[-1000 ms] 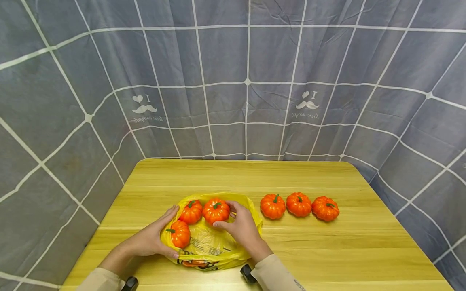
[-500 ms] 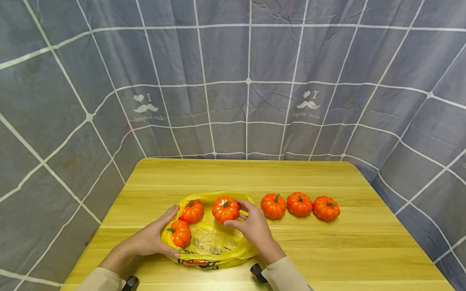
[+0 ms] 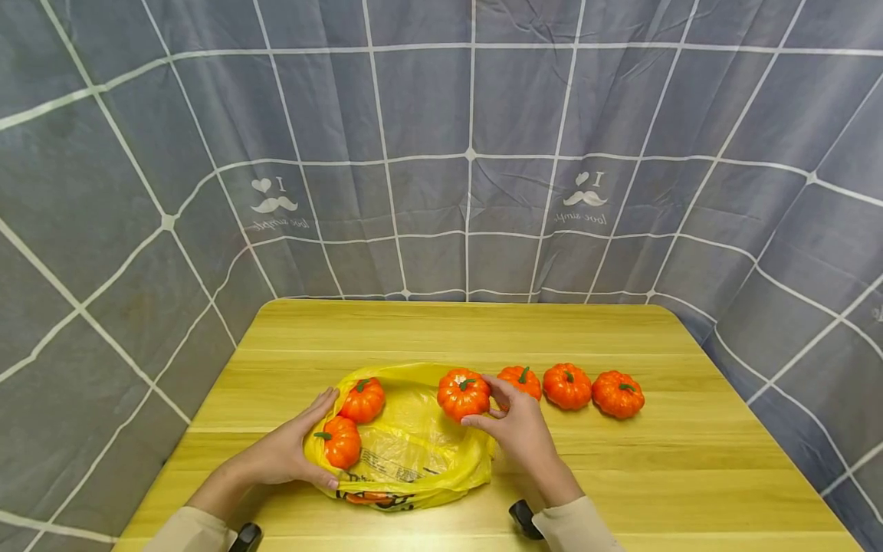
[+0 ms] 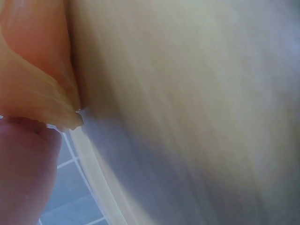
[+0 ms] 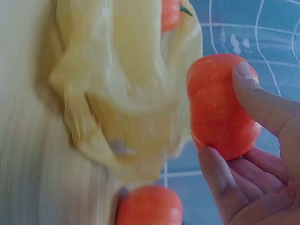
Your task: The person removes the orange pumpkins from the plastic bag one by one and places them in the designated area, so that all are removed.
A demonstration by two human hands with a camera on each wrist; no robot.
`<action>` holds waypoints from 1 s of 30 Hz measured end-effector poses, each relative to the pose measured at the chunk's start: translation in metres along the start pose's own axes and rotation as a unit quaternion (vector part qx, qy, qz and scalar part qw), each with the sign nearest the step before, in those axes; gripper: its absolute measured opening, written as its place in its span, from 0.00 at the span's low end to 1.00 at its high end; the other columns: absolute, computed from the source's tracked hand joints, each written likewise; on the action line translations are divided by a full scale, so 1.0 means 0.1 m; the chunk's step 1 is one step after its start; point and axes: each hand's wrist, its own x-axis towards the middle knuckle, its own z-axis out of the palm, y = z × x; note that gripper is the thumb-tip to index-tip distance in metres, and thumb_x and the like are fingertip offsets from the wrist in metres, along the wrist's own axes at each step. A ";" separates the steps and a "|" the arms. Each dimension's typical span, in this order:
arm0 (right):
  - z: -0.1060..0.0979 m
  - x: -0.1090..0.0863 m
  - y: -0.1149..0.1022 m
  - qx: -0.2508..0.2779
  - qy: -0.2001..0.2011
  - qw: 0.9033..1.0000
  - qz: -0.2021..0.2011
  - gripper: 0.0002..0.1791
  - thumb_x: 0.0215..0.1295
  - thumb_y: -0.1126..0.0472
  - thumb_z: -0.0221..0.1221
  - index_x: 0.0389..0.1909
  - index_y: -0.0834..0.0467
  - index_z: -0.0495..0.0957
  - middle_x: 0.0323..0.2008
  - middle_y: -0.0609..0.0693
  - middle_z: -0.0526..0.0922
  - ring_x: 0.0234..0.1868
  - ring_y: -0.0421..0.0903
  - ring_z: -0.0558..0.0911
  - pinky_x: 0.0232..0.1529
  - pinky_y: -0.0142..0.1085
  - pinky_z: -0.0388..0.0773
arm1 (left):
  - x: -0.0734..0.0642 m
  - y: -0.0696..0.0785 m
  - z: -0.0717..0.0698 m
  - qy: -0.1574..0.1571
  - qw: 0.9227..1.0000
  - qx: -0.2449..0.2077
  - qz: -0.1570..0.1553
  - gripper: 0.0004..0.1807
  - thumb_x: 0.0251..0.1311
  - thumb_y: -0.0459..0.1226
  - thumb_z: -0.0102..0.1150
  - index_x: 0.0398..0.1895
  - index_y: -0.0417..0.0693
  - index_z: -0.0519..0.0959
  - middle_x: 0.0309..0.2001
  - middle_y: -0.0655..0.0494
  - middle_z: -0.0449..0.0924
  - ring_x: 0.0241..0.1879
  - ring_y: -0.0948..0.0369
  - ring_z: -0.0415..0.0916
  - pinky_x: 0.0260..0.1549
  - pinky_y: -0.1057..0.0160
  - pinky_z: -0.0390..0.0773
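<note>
A yellow plastic bag (image 3: 441,491) lies with its mouth spread wide at the table's front left. My left hand (image 3: 286,452) grips its left side, thumb on the front rim and fingers toward the back. Inside that side sit two small orange pumpkins, one at the back (image 3: 363,401) and one nearer (image 3: 339,445), each with a green stem. Over the bag's right rim, my right hand (image 3: 520,425) pinches a third pumpkin (image 3: 462,396) between thumb and fingers. The right wrist view shows this pumpkin (image 5: 220,110) up close beside the bag.
Three more pumpkins stand in a row right of the bag: the left one (image 3: 522,379) is partly covered by my right hand, then a middle one (image 3: 567,386) and a right one (image 3: 618,395). A grey gridded curtain (image 3: 428,192) surrounds the wooden table (image 3: 621,475).
My right hand has carried its pumpkin rightward from beside the other two in the bag to above the right rim. The left hand has stayed in place on the bag.
</note>
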 end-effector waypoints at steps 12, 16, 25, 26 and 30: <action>-0.45 -0.09 0.04 -0.064 0.046 0.996 0.046 0.44 0.45 0.57 0.80 0.65 0.66 0.74 0.58 0.66 0.80 0.57 0.60 0.81 0.56 0.51 0.78 | 0.00 0.02 -0.01 -0.003 1.000 -0.004 -0.001 0.72 0.40 0.48 0.83 0.81 0.38 0.41 0.79 0.34 0.30 0.76 0.34 0.29 0.66 0.29 0.38; -0.60 -0.12 0.08 -0.078 0.043 0.994 0.062 0.45 0.47 0.55 0.80 0.67 0.64 0.73 0.60 0.64 0.78 0.64 0.60 0.75 0.62 0.54 0.72 | 0.00 0.03 -0.01 -0.004 1.000 -0.008 -0.004 0.72 0.40 0.47 0.84 0.81 0.38 0.41 0.79 0.34 0.30 0.76 0.34 0.29 0.66 0.29 0.39; -0.92 -0.29 0.21 -0.105 0.051 0.990 0.072 0.45 0.48 0.54 0.79 0.67 0.65 0.72 0.60 0.66 0.78 0.63 0.62 0.76 0.62 0.54 0.72 | 0.01 0.03 -0.01 -0.004 1.000 -0.007 -0.003 0.73 0.40 0.48 0.84 0.81 0.37 0.41 0.79 0.34 0.31 0.76 0.34 0.29 0.67 0.30 0.38; -0.94 -0.30 0.23 -0.109 0.051 0.990 0.073 0.45 0.49 0.54 0.79 0.67 0.65 0.72 0.60 0.66 0.78 0.63 0.62 0.76 0.61 0.53 0.72 | 0.01 0.03 -0.01 -0.003 1.000 -0.006 -0.003 0.73 0.40 0.48 0.84 0.81 0.37 0.41 0.79 0.34 0.31 0.76 0.34 0.29 0.67 0.30 0.38; -1.06 -0.36 0.30 -0.121 0.046 0.988 0.082 0.45 0.50 0.55 0.78 0.67 0.67 0.71 0.60 0.69 0.77 0.62 0.63 0.77 0.59 0.50 0.75 | 0.01 0.03 -0.01 -0.001 1.000 -0.006 -0.002 0.73 0.39 0.47 0.84 0.81 0.37 0.41 0.79 0.33 0.31 0.76 0.34 0.30 0.67 0.30 0.38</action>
